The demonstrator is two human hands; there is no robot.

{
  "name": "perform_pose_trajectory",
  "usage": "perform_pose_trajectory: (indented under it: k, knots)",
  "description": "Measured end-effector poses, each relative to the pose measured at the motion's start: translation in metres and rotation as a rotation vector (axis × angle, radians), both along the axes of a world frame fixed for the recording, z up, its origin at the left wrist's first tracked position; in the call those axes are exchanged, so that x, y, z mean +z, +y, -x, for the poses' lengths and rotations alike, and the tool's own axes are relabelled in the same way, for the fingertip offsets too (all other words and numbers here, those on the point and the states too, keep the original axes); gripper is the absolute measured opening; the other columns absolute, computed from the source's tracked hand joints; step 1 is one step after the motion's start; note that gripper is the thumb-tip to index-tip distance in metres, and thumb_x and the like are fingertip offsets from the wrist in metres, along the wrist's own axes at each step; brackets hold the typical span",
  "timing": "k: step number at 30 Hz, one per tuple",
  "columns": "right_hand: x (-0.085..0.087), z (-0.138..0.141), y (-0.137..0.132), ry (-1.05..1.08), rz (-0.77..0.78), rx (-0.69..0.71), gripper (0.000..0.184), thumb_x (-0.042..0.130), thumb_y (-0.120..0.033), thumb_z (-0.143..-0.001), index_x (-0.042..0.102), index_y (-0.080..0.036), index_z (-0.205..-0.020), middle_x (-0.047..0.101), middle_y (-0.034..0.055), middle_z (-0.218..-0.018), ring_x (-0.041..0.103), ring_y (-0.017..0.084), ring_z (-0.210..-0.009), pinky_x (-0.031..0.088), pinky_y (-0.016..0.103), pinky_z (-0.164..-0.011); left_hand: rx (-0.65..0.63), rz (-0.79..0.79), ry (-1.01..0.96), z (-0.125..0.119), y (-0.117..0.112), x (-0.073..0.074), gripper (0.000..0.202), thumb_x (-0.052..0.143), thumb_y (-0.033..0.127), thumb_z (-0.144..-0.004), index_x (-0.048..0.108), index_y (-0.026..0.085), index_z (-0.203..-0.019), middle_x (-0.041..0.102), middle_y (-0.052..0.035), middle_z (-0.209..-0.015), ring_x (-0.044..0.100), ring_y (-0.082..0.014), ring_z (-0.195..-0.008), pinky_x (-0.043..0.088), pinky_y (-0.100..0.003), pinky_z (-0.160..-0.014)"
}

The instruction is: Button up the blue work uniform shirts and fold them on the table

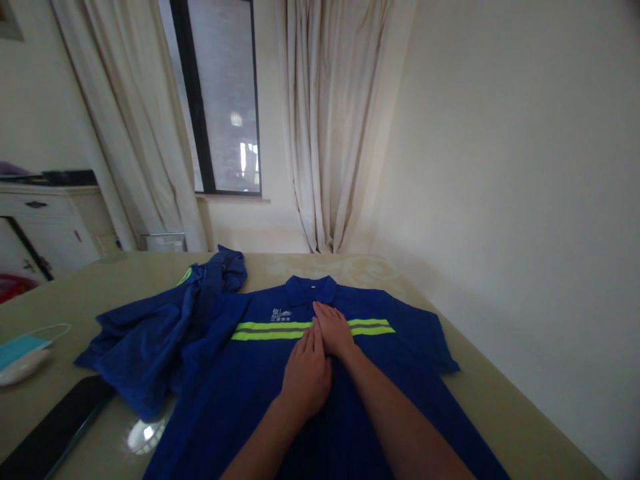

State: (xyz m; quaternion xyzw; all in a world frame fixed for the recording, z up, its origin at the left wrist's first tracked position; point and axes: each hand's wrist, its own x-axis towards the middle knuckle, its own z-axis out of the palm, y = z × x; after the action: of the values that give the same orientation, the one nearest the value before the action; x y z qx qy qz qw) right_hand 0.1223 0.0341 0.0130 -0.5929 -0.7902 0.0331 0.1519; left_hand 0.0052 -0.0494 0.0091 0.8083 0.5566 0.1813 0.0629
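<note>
A blue short-sleeved work shirt (pixel 267 373) lies spread front side up, its collar toward the far edge of the table. A yellow-green reflective band crosses its chest, below a small white print. My right hand (pixel 334 328) rests flat on the middle of the chest, fingers stretched toward the collar. Just nearer and to its left, my left hand (pixel 306 370) lies on the shirt front, its fingertips touching or nearly touching the right hand. Neither hand holds anything. Against the shirt's left side sits a crumpled blue garment (pixel 155 333) with a yellow-green strip.
The table (pixel 515 400) runs along a white wall on the right. At its left are a black phone-like slab (pixel 60 427), a light blue face mask (pixel 23 350) and a white rounded object (pixel 25 367). Curtains (pixel 320 133), a window (pixel 225 100) and a white cabinet (pixel 50 223) stand behind.
</note>
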Motion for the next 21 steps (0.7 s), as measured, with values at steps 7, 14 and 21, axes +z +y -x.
perform_pose_trajectory:
  k: [7,14,21]
  knots:
    - [0.000,0.002,0.029,0.073,-0.040,-0.009,0.050,0.039,-0.029,-0.103,0.047,-0.015,-0.150,0.050,0.0106,-0.154,0.044,0.022,-0.141,0.027,0.041,-0.117,-0.051,0.045,0.011,-0.016,-0.040,-0.019,0.074,0.031,0.048,-0.097,0.027,0.007,-0.159,0.020,-0.0142,-0.168,0.015,-0.0317,-0.157,0.017,-0.051,-0.128]
    - [0.018,-0.007,0.032,0.175,-0.127,-0.064,0.033,0.043,-0.022,-0.101,0.072,-0.015,-0.114,0.070,0.0125,-0.119,0.056,0.023,-0.121,0.037,0.034,-0.105,-0.053,0.059,0.018,-0.022,-0.011,-0.015,0.080,0.030,0.054,-0.096,0.025,0.006,-0.159,0.021,-0.0162,-0.168,0.018,-0.0327,-0.156,0.018,-0.052,-0.127]
    - [0.050,-0.001,-0.027,0.299,-0.192,-0.124,0.040,0.033,-0.025,-0.105,0.070,-0.014,-0.115,0.072,0.0118,-0.116,0.064,0.021,-0.109,0.046,0.031,-0.098,-0.085,0.017,0.032,-0.020,0.005,-0.007,0.064,0.030,0.041,-0.100,0.032,0.015,-0.159,0.030,-0.0117,-0.166,0.022,-0.0302,-0.155,0.021,-0.050,-0.126]
